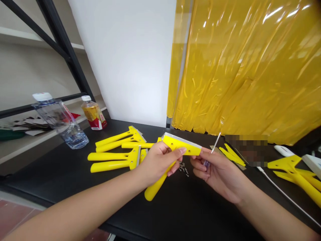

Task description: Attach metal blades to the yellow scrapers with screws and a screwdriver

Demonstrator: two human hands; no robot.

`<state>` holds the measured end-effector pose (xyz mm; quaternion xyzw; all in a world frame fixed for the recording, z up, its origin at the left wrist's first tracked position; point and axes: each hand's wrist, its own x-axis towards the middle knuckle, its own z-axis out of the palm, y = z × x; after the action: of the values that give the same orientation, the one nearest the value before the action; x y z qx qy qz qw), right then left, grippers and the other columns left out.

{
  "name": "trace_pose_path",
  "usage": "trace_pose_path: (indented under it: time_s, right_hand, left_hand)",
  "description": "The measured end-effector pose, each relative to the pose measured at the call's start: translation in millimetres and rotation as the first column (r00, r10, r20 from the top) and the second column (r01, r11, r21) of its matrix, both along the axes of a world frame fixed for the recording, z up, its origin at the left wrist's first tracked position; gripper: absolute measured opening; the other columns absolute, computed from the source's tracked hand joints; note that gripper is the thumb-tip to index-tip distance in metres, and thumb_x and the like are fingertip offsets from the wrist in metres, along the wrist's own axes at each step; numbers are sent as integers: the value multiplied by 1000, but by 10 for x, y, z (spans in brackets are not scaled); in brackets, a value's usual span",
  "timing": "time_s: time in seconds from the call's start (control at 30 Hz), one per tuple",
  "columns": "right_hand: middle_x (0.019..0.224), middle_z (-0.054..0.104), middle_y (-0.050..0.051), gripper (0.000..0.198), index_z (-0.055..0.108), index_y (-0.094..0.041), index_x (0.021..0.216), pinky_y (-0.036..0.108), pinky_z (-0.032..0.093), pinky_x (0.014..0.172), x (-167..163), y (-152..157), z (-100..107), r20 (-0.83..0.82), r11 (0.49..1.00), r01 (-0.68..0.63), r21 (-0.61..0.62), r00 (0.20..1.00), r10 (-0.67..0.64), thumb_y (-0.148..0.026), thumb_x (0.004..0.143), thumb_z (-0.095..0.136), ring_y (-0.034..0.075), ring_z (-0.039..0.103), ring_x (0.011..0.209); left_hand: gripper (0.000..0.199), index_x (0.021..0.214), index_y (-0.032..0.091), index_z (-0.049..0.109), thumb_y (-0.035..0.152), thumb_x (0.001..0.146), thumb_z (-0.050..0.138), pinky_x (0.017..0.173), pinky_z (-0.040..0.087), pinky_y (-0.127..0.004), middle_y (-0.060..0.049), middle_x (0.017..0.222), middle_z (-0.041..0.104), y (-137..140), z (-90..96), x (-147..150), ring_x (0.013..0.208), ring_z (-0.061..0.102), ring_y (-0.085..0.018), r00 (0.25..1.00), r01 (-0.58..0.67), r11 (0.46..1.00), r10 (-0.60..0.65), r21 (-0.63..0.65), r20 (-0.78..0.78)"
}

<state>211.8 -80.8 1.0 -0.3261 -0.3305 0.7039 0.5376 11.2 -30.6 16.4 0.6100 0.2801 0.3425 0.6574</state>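
Observation:
My left hand (160, 160) is closed around a yellow scraper (184, 146), its thumb pressed on the head near two screw holes. A metal blade edge runs along the top of that head, and the handle slants down toward me. In my closed right hand (218, 170) is a screwdriver (216, 142), its thin shaft pointing up and its handle mostly hidden by the fingers. The right fingertips touch the right end of the scraper head. Several small screws (185, 170) lie on the black table between and behind the hands.
Several yellow scrapers (110, 156) lie at left on the table (75, 180). Flat yellow strips (232, 155) and scraper handles (298, 170) are at right, with a white cable (283, 195). A clear bottle (62, 122) and a juice bottle (93, 113) stand at back left.

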Motion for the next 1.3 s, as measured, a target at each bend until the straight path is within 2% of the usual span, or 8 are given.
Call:
trace_pose_path:
  time_s: [0.33,0.47,0.77,1.07,1.2,1.3]
  right_hand:
    - [93,58,8,23,79,-13,96,25,23,53,0,-43,0,8,1000,-17,11,1000,17,-32,97,66,11,33,67]
    - [86,52,5,23,78,-13,91,24,24,52,8,-37,-7,-66,1000,-23,-11,998,22,-31,98,65,10,31,67]
    - [88,50,5,25,77,-13,93,25,21,53,25,-25,-4,-56,998,-61,24,997,62,-31,100,60,11,29,68]
    - [83,51,5,29,76,-16,93,28,21,53,39,-45,40,56,995,-71,69,996,67,-38,102,59,12,27,65]
    - [81,53,4,26,73,-17,88,28,23,54,22,-65,74,227,990,6,144,973,-39,-40,99,65,12,33,65]
    - [78,52,1,29,71,-19,89,28,28,55,47,-33,49,378,975,66,212,914,-144,-46,98,65,11,36,63]
  left_hand:
    - [37,76,18,58,48,96,67,44,31,-21,4,50,53,41,2,-6,40,43,-6,1000,4,1000,-4,5,-6]
    - [38,75,18,57,48,96,67,44,30,-21,5,48,52,47,-9,-2,39,42,-6,1000,8,1000,-8,6,1]
    - [39,73,18,55,48,96,69,44,30,-21,5,49,51,52,-13,2,40,42,-6,1000,30,999,-30,19,3]
    - [34,84,17,62,48,96,67,45,32,-22,4,51,54,51,-11,-17,41,45,-8,999,-32,999,33,37,-25]
    - [35,78,17,60,47,95,68,46,33,-22,4,50,53,41,-13,-29,41,44,-8,1000,-27,999,27,19,-11]
    - [35,76,18,57,46,94,69,46,33,-22,4,49,51,48,-6,-26,42,43,-8,999,-50,998,50,-26,18]
